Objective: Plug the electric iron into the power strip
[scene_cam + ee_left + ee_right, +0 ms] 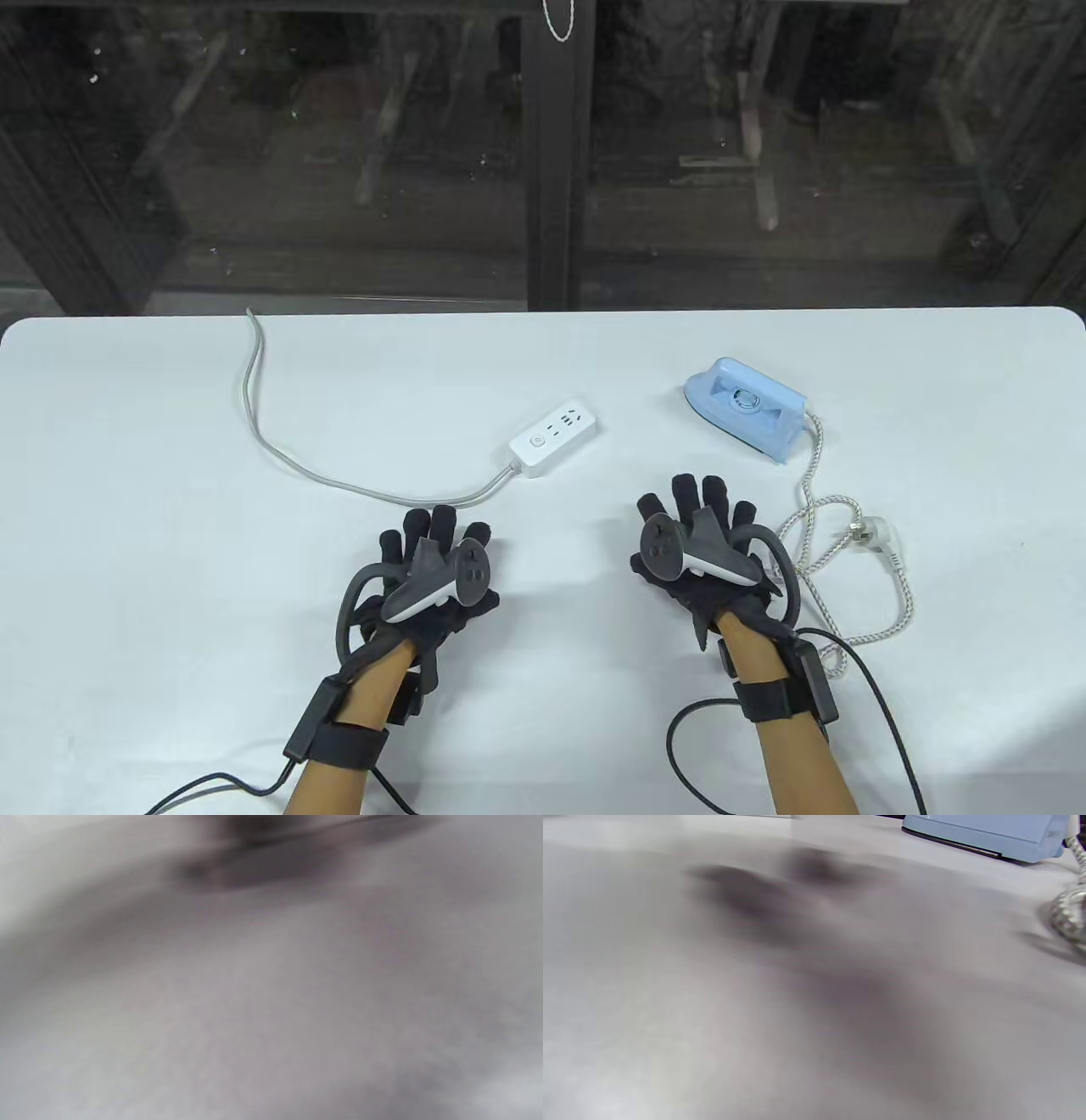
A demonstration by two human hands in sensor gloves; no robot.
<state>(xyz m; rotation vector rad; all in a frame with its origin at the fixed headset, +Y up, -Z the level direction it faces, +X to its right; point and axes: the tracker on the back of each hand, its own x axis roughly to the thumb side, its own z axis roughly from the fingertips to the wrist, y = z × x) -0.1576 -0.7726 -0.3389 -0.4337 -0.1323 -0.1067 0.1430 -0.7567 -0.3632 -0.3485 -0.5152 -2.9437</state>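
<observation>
A light blue electric iron (747, 406) sits flat at the right of the white table (127, 509); its edge shows in the right wrist view (984, 834). Its braided cord (848, 518) coils beside it and ends in a white plug (874, 536) lying free. A white power strip (553, 433) lies mid-table, its grey cable (280, 450) running to the far left edge. My left hand (433, 543) and right hand (696, 509) rest palm down on the table with fingers spread, holding nothing. The right hand lies just left of the cord loops. The left wrist view is a blur.
Behind the table's far edge stands a dark glass wall with a black post (556, 153). Glove cables (857, 679) trail from both wrists toward the near edge.
</observation>
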